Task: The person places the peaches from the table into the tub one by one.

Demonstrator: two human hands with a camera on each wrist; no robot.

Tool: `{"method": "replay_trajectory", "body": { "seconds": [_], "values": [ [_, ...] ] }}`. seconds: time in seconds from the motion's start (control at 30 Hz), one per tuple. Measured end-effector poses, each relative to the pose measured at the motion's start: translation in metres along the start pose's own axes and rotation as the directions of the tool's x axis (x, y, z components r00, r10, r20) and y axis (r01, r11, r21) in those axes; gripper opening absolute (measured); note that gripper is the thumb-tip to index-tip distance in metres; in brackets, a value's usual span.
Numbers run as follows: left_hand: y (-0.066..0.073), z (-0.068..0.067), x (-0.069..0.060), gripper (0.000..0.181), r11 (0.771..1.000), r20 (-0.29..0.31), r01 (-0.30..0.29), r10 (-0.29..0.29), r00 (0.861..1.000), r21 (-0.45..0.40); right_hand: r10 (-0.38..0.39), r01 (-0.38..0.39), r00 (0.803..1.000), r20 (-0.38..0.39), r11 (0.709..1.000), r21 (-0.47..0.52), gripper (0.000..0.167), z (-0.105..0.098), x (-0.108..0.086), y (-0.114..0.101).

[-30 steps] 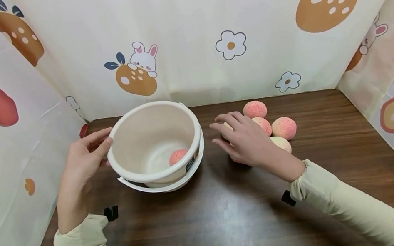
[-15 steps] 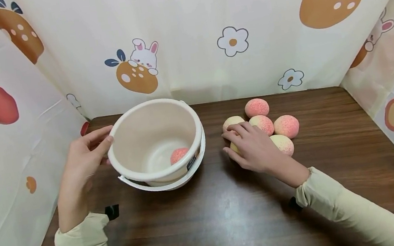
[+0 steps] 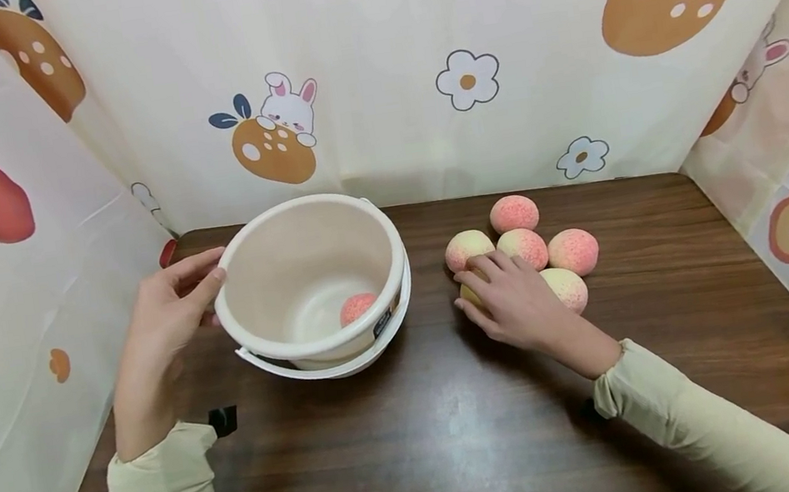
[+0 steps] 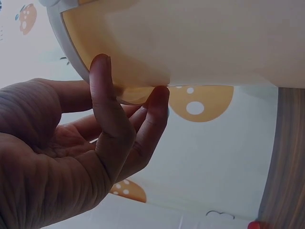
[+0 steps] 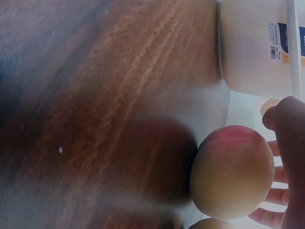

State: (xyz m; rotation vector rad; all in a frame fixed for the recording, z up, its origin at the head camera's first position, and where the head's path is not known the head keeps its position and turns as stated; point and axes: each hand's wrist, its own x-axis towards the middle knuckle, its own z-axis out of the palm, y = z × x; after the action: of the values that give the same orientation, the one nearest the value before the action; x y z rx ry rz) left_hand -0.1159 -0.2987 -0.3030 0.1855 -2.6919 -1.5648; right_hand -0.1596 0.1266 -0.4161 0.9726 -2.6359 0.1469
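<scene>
Head view: on the counter [image 3: 422, 444], the bucket [image 3: 272, 267] is standing at the right hand's nine o'clock, a pink ball [image 3: 357, 308] lying inside near five o'clock. The right hand [image 3: 512, 301] is straddling a yellowish ball [image 3: 470, 294] at the cluster's eight o'clock; nudging could send neighbours rolling.

Left wrist view: the left hand's [image 4: 81, 152] fingers [image 4: 105, 95] are pinching the rim [image 4: 65, 43]; tugging could tip the bucket.

Right wrist view: the thumb [image 5: 288, 117] is appearing apart from the yellowish ball; whether fingers are gripping it, I cannot tell. Lifting loosely risks dropping it.

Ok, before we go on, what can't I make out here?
Head: most of the peach-like ball under the right hand, covered by that hand.
Left wrist: the inside of the bucket, hidden by its wall.
Right wrist: print on the label, too small; another ball, cut off by the bottom edge.
</scene>
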Motion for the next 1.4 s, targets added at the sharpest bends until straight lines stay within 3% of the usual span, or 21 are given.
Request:
{"method": "replay_trajectory", "body": {
  "seconds": [0.27, 0.63, 1.03, 1.4],
  "values": [
    [0.002, 0.0, 0.001, 0.049, 1.0, 0.011, -0.022, 0.021, 1.0, 0.008, -0.036, 0.036, 0.999, 0.001, 0.998, -0.056, 0.034, 0.001, -0.003, 0.002],
    [0.0, 0.0, -0.002, 0.049, 1.0, 0.013, -0.006, 0.006, 1.0, 0.005, -0.075, 0.077, 0.996, 0.051, 0.996, -0.042, 0.043, 0.004, -0.009, 0.0],
    [0.0, 0.0, 0.0, 0.049, 1.0, 0.011, -0.013, 0.014, 1.0, -0.012, -0.148, 0.148, 0.989, 0.003, 0.989, -0.022, 0.037, 0.005, -0.004, 0.001],
    [0.001, -0.001, 0.002, 0.049, 1.0, 0.027, -0.018, 0.018, 0.999, -0.009, -0.142, 0.142, 0.99, -0.007, 0.99, -0.022, 0.038, -0.017, 0.01, -0.007]
  ]
}}
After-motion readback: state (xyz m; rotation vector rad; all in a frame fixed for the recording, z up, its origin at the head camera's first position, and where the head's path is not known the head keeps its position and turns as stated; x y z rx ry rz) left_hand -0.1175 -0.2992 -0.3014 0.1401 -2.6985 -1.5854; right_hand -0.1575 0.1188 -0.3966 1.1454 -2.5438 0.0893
